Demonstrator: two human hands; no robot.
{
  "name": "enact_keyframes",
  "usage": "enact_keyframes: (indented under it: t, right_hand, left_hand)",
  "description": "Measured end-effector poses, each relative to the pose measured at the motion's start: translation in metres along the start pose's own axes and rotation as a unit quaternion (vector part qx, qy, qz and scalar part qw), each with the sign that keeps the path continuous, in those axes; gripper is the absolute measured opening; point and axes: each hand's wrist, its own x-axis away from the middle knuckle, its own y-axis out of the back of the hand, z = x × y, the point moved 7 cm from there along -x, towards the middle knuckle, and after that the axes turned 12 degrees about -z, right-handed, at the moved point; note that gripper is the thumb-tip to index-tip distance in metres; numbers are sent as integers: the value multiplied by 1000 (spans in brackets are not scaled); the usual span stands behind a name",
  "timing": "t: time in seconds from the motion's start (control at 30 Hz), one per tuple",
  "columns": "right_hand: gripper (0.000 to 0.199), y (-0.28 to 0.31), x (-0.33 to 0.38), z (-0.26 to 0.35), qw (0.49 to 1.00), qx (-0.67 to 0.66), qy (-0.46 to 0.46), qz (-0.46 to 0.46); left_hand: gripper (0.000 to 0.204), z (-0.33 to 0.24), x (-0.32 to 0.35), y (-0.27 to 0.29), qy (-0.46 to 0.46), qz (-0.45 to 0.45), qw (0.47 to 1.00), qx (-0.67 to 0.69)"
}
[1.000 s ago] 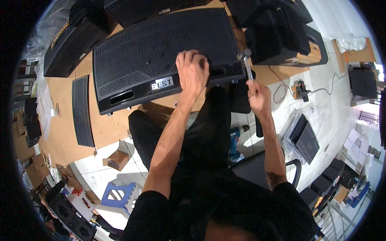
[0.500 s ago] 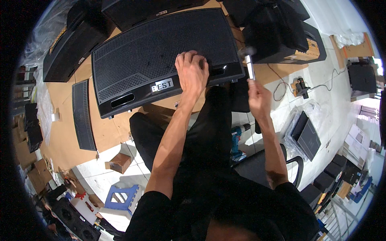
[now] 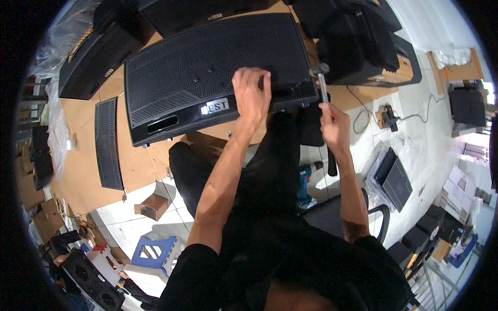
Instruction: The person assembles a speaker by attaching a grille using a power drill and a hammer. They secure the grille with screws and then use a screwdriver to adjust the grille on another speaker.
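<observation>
I have the left hand (image 3: 252,101) over the near side of the black speaker (image 3: 176,78), right of its middle, fingers bent, though I can't tell whether they pinch anything. My right hand (image 3: 335,127) is wrapped around the hammer (image 3: 323,89), its head beside the speaker's right end. The speaker lies beyond my knees, right of a loose grille (image 3: 108,147) on cardboard (image 3: 78,179).
</observation>
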Motion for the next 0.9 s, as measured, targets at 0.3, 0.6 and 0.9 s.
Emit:
enact_keyframes:
  t: [0.3, 0.6, 0.9]
  right_hand:
    - [37, 18, 69, -1, 980, -124, -149, 35]
    - [32, -9, 120, -1, 958, -160, -219, 89]
    - [32, -36, 138, 19, 962, -133, -173, 166]
  left_hand:
    - [25, 18, -1, 74, 34, 21, 995, -97]
    - [14, 55, -21, 77, 47, 64, 984, -160]
    - [15, 123, -15, 231, 226, -140, 954, -136]
